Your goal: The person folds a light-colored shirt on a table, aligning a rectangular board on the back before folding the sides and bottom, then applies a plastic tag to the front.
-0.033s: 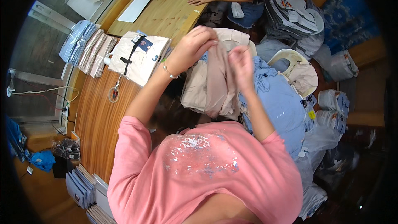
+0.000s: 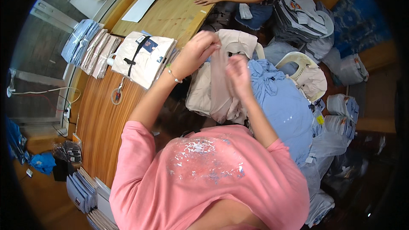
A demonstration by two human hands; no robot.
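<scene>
My left hand (image 2: 199, 51), with a beaded bracelet at the wrist, is closed in a pinch at the top of a thin, see-through beige-pink sheet (image 2: 219, 81). The sheet hangs down in folds; whether it is plastic or sheer cloth I cannot make out. Close beside it on the right is my right hand (image 2: 238, 74), smeared by motion, its fingers unclear. Behind and below lie beige folded garments (image 2: 199, 91). A heap of light blue clothes (image 2: 283, 110) sits to the right of my right forearm.
A wooden table (image 2: 96, 123) on the left bears a tied beige garment stack (image 2: 138, 57) and bagged blue garments (image 2: 81, 38). Another person's hand (image 2: 206, 0) rests on the far tabletop. A cream plastic chair (image 2: 300, 61) stands right, near grey garment stacks (image 2: 298, 21).
My right hand has shifted left and slightly down, closer to the hanging sheet. My left hand has dipped a little, and the sheet has swung narrower.
</scene>
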